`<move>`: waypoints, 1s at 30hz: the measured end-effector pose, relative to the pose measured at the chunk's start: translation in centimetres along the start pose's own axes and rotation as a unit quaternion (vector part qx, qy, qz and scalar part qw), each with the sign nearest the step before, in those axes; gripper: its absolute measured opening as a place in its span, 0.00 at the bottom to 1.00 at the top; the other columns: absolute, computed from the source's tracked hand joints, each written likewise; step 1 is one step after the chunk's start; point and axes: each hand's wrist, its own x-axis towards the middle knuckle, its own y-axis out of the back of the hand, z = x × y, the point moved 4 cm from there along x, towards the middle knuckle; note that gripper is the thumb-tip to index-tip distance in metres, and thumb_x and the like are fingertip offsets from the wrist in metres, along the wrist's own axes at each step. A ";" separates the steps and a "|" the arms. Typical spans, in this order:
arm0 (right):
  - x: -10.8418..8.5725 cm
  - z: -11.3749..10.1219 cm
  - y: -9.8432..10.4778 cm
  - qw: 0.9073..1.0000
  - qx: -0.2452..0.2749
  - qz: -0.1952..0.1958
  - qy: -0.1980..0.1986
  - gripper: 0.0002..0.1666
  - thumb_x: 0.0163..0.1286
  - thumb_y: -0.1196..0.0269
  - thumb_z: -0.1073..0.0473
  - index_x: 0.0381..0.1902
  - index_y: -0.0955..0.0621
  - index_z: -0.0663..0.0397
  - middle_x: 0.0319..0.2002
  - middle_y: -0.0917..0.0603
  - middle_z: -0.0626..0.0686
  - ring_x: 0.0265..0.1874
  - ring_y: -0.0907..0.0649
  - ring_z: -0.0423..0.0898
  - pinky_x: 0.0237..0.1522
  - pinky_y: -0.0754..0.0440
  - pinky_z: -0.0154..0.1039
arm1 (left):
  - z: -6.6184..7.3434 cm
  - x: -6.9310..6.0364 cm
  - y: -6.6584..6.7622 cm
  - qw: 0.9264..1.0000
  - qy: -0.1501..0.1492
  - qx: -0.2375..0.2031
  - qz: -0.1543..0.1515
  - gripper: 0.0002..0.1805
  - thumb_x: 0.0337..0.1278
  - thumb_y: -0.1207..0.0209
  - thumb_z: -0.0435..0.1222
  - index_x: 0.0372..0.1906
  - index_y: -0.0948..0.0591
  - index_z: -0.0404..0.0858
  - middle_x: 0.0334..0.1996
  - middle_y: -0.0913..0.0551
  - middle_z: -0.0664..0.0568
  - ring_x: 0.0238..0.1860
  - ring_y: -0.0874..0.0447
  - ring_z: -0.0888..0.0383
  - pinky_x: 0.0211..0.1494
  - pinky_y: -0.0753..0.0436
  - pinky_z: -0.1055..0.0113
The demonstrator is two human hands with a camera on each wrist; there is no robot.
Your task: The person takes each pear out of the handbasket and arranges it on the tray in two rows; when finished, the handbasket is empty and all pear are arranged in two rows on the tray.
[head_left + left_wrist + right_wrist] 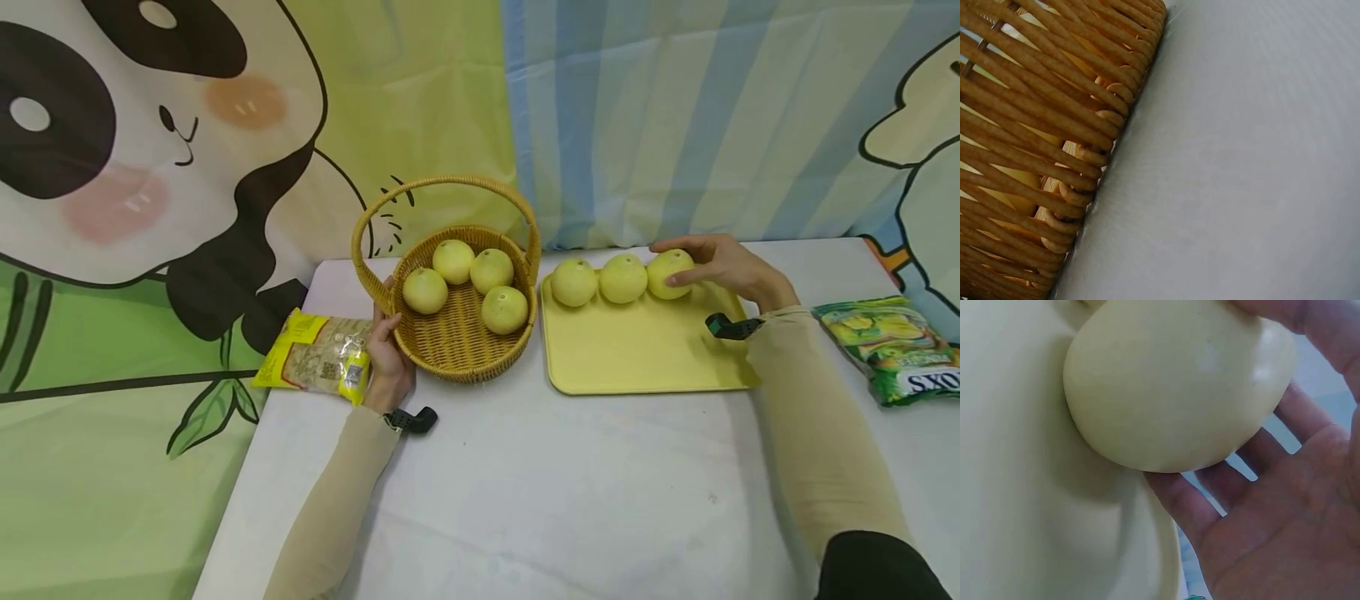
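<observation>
My right hand [722, 268] holds a round, pale yellow-green melon-like fruit [1172, 381] at the right end of a row, thumb on the near side and fingers round the far side. Two like fruits, one in the middle [622, 278] and one at the left [573, 282], sit beside it along the back of a yellow tray [645, 350]. With my left hand [392, 358] I grip the left side of a wicker basket [465, 362], thumb at its rim and the other fingers partly hidden. Several such fruits [504, 310] lie inside the basket. Its woven wall [1041, 125] fills the left of the left wrist view.
A yellow and clear food bag [318, 354] lies left of the basket, partly behind my left hand. Toward the right edge of the white table [570, 492] is a green printed packet [888, 342]. A printed cloth backdrop [622, 108] hangs behind the table.
</observation>
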 end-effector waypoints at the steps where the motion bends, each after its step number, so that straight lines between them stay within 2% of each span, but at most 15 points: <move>1: -0.2 -0.2 0.0 1.000 -0.006 -0.001 -0.004 0.41 0.73 0.28 0.57 0.80 0.29 0.47 0.80 0.31 0.52 0.79 0.34 0.47 0.71 0.26 0.39 | 0.0 0.0 0.0 1.000 0.001 0.002 0.000 0.36 0.72 0.61 0.36 0.83 0.38 0.55 0.82 0.39 0.56 0.81 0.40 0.56 0.87 0.42 0.53; 3: -0.5 -0.7 0.2 1.000 -0.009 0.000 -0.007 0.42 0.73 0.28 0.58 0.81 0.31 0.48 0.80 0.32 0.53 0.81 0.37 0.54 0.77 0.31 0.52 | 0.0 0.0 0.0 1.000 0.001 0.004 -0.002 0.36 0.72 0.62 0.36 0.84 0.39 0.55 0.82 0.40 0.56 0.82 0.40 0.56 0.87 0.42 0.53; 5: -0.9 -1.3 0.3 1.000 -0.012 0.004 -0.007 0.43 0.73 0.29 0.58 0.81 0.32 0.47 0.79 0.31 0.50 0.82 0.38 0.58 0.78 0.34 0.60 | 0.0 0.0 0.0 1.000 -0.001 0.007 -0.005 0.36 0.72 0.62 0.36 0.84 0.39 0.55 0.82 0.40 0.56 0.82 0.40 0.56 0.87 0.43 0.53; 6: -1.1 -1.7 0.4 1.000 -0.012 0.007 -0.003 0.42 0.73 0.29 0.58 0.81 0.32 0.47 0.78 0.30 0.49 0.82 0.38 0.58 0.79 0.34 0.59 | 0.0 0.0 0.0 1.000 -0.001 0.005 -0.003 0.36 0.72 0.61 0.36 0.84 0.38 0.55 0.82 0.39 0.56 0.82 0.40 0.56 0.87 0.43 0.53; 8: -1.5 -2.6 0.6 1.000 -0.014 0.022 0.008 0.41 0.73 0.29 0.58 0.80 0.30 0.49 0.75 0.27 0.45 0.81 0.35 0.53 0.79 0.30 0.48 | 0.0 0.0 0.1 1.000 -0.004 0.004 -0.004 0.36 0.72 0.61 0.36 0.83 0.38 0.54 0.81 0.39 0.56 0.81 0.39 0.55 0.87 0.42 0.53; 12: -2.2 -5.0 0.9 0.997 -0.011 0.066 0.044 0.34 0.74 0.30 0.58 0.76 0.25 0.50 0.71 0.23 0.44 0.70 0.26 0.37 0.67 0.23 0.25 | 0.0 0.0 0.1 1.000 -0.006 -0.002 -0.005 0.36 0.72 0.62 0.35 0.83 0.38 0.54 0.81 0.39 0.55 0.81 0.38 0.55 0.87 0.42 0.53; 14: -2.6 -6.5 0.8 0.995 -0.003 0.081 0.066 0.30 0.74 0.30 0.59 0.72 0.22 0.52 0.68 0.20 0.46 0.64 0.22 0.33 0.62 0.22 0.23 | 0.0 0.0 0.0 1.000 -0.006 -0.002 -0.007 0.36 0.72 0.62 0.35 0.83 0.38 0.54 0.81 0.39 0.55 0.81 0.39 0.55 0.87 0.42 0.53; 17: -2.9 -9.1 0.2 0.992 0.001 0.080 0.100 0.26 0.74 0.31 0.61 0.69 0.19 0.56 0.64 0.16 0.48 0.60 0.18 0.35 0.58 0.19 0.24 | -0.1 0.0 0.1 1.000 -0.002 -0.001 -0.004 0.36 0.72 0.62 0.35 0.84 0.38 0.54 0.81 0.39 0.55 0.81 0.39 0.55 0.86 0.41 0.54; 22: -3.3 -13.3 -1.5 0.990 -0.015 0.038 0.133 0.24 0.74 0.31 0.62 0.66 0.17 0.56 0.60 0.13 0.50 0.59 0.14 0.42 0.56 0.16 0.27 | -0.2 0.0 0.2 1.000 0.003 0.000 -0.001 0.36 0.72 0.62 0.36 0.84 0.39 0.54 0.82 0.40 0.56 0.82 0.41 0.56 0.87 0.42 0.55; 26: -3.0 -15.9 -3.8 0.987 -0.011 -0.031 0.159 0.25 0.74 0.32 0.65 0.67 0.19 0.57 0.62 0.14 0.51 0.63 0.16 0.44 0.62 0.17 0.30 | -0.1 0.0 0.2 1.000 -0.001 0.001 -0.004 0.37 0.72 0.62 0.35 0.85 0.41 0.53 0.83 0.41 0.56 0.82 0.41 0.56 0.87 0.42 0.55; 30: -2.2 -17.9 -6.7 0.975 -0.005 -0.107 0.196 0.26 0.74 0.33 0.66 0.69 0.20 0.60 0.65 0.16 0.53 0.67 0.18 0.48 0.69 0.20 0.37 | 0.0 0.0 0.1 1.000 -0.007 0.002 -0.010 0.38 0.71 0.63 0.34 0.85 0.43 0.52 0.83 0.40 0.55 0.82 0.40 0.53 0.87 0.41 0.53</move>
